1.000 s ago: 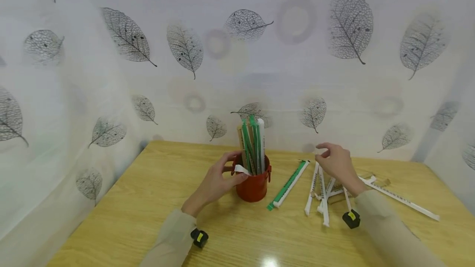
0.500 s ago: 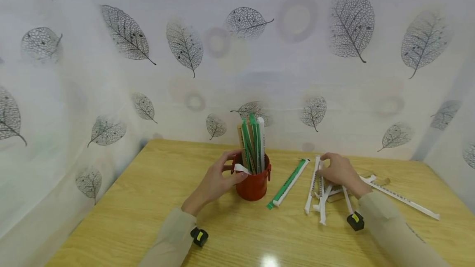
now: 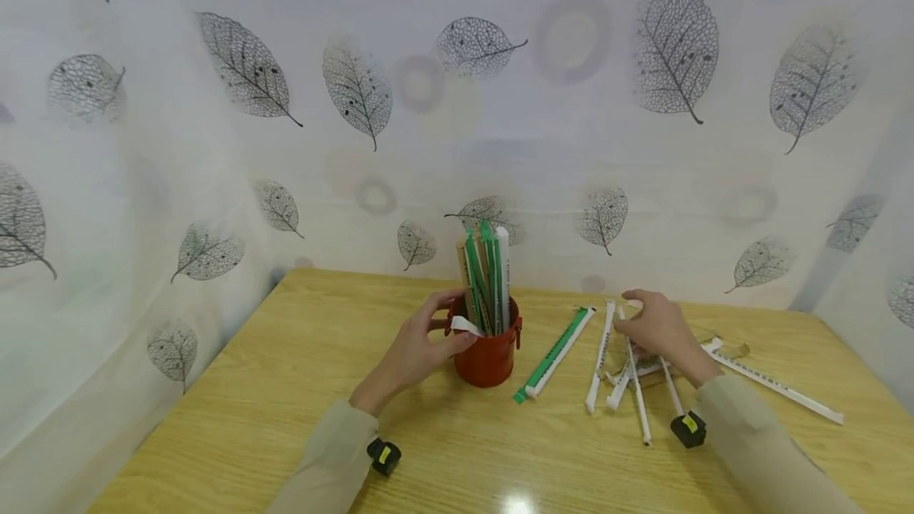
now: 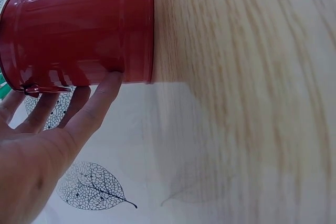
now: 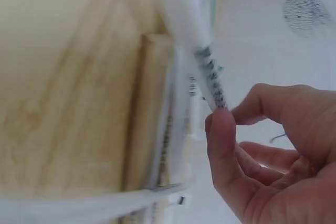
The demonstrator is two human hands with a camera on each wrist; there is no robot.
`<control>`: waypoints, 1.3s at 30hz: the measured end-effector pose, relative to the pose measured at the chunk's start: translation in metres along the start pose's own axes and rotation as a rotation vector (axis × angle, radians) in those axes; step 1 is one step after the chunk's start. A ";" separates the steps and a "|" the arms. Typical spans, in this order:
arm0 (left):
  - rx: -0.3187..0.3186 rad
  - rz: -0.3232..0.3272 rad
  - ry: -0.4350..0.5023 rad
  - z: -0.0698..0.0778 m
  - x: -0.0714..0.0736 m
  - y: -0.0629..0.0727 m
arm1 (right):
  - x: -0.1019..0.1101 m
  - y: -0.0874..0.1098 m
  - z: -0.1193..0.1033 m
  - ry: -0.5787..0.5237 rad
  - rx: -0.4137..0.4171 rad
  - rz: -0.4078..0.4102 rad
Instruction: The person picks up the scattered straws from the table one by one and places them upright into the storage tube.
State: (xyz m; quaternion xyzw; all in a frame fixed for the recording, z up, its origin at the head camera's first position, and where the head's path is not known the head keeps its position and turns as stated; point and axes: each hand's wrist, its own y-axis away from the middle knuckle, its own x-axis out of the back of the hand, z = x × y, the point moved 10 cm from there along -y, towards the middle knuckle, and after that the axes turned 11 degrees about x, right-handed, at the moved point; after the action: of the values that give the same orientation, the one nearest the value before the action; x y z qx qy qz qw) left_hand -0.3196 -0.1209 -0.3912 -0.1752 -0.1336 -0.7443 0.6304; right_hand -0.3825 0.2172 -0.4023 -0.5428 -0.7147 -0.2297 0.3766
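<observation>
My left hand [image 3: 417, 347] holds a small red metal bucket [image 3: 485, 359] by its left side. In the left wrist view, fingers [image 4: 97, 106] touch the bucket's wall [image 4: 73, 30]. Several paper-wrapped straws [image 3: 484, 280], green, brown and white, stand upright in it. A small white strip [image 3: 466, 326] shows at the rim near the left thumb. Over to the right, my right hand [image 3: 660, 331] pinches one white-wrapped straw [image 3: 641, 411] near its far end. The right wrist view shows that straw [image 5: 212, 80] between thumb and forefinger, its printed wrapper blurred.
Beside the bucket, a green-wrapped straw [image 3: 557, 351] and a white one lie together on the wooden table [image 3: 286, 387]. Another white straw [image 3: 600, 359] lies left of the right hand. Under and beyond it are several loose straws, one long [image 3: 785, 391]. A leaf-patterned curtain [image 3: 471, 141] hangs behind.
The right hand dipped towards the loose straws, then rose slightly with a white straw pinched. That straw's near end has swung right. The left hand and bucket have stayed put.
</observation>
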 end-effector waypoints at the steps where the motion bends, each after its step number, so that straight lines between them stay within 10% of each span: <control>1: 0.000 -0.001 0.002 0.000 0.000 0.000 | 0.004 0.001 -0.003 -0.003 0.010 0.020; 23: -0.004 0.001 0.002 0.000 -0.001 0.001 | 0.098 0.051 -0.088 -0.056 0.371 0.644; 39: 0.000 -0.001 0.000 -0.001 -0.001 0.001 | 0.109 0.048 -0.147 -0.182 0.623 0.762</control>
State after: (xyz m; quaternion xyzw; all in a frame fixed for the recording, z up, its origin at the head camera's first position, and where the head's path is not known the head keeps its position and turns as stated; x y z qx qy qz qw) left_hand -0.3183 -0.1201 -0.3928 -0.1751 -0.1337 -0.7445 0.6302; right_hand -0.3078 0.1892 -0.2301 -0.6447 -0.5304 0.1971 0.5140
